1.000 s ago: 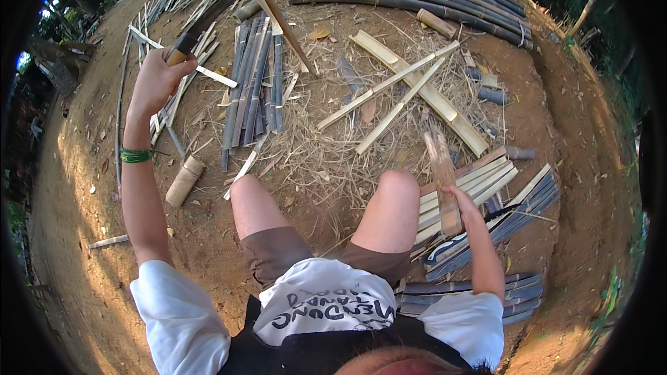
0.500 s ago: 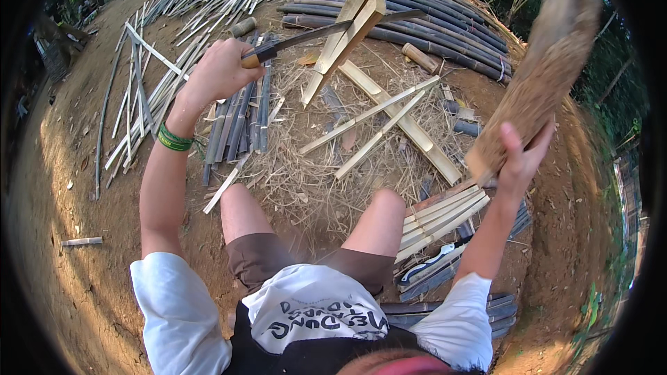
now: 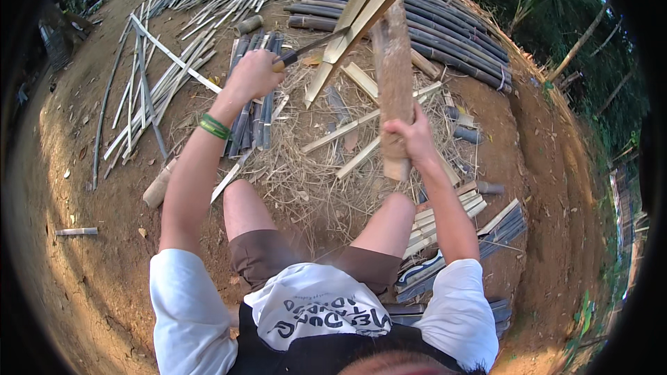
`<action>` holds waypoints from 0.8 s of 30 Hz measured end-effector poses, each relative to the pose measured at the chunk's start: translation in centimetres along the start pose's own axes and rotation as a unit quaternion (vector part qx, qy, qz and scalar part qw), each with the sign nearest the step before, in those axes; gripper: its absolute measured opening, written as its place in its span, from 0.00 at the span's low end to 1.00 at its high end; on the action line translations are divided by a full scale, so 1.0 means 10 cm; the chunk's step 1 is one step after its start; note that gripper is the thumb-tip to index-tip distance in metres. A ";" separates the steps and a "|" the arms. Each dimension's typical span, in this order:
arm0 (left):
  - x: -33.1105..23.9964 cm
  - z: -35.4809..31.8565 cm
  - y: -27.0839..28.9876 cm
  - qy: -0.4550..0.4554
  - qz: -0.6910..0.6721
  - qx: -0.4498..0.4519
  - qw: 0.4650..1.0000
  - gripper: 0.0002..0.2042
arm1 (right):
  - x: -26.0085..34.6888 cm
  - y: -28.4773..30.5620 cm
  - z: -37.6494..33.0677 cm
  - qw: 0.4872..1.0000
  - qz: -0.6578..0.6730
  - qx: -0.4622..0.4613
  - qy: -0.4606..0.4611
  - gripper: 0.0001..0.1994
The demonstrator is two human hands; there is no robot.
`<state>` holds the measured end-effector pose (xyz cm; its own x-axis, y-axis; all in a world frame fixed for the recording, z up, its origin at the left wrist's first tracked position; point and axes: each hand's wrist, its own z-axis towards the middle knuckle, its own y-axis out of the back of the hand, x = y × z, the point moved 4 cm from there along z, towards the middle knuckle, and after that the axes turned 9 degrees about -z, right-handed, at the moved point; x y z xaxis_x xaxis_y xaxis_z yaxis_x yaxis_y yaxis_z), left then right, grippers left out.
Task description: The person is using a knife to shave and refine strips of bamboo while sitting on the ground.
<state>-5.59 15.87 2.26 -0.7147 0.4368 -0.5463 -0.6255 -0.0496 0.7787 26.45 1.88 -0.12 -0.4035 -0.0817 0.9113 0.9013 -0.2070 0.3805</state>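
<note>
My left hand (image 3: 256,78) is closed around the handle of a machete (image 3: 314,46). Its blade is lodged in a piece of bamboo (image 3: 338,45), which is split partway and spread into two halves. Gripped near its lower end by my right hand (image 3: 415,140) is a thick, rough piece of wood (image 3: 396,62). The top of this wood is beside the right half of the bamboo, where the machete's tip end is hidden; I cannot tell whether they touch. Pale bamboo strips (image 3: 340,132) lie crossed on the ground below.
Dark bamboo poles (image 3: 458,45) are stacked at the far right. Thin strips (image 3: 135,107) lie scattered at the left, beside a short bundle of dark split bamboo (image 3: 260,125). Near my right knee, a saw with a white and blue handle (image 3: 422,267) rests on split pieces. Dry shavings (image 3: 299,167) cover the ground.
The thick wood has swung from the upper right inward and down to the bamboo. My left hand has shifted right with the machete, and the split bamboo has moved slightly right and up.
</note>
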 end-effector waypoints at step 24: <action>0.76 0.41 -0.30 0.028 -0.004 -0.061 0.998 0.15 | -0.11 -0.39 0.74 0.999 -0.024 0.022 -0.025 0.43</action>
<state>-7.89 23.02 -3.01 -0.7243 0.3860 -0.5714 -0.6618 -0.1565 0.7332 24.59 9.98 -1.47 -0.4398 -0.0238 0.8978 0.8872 -0.1668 0.4302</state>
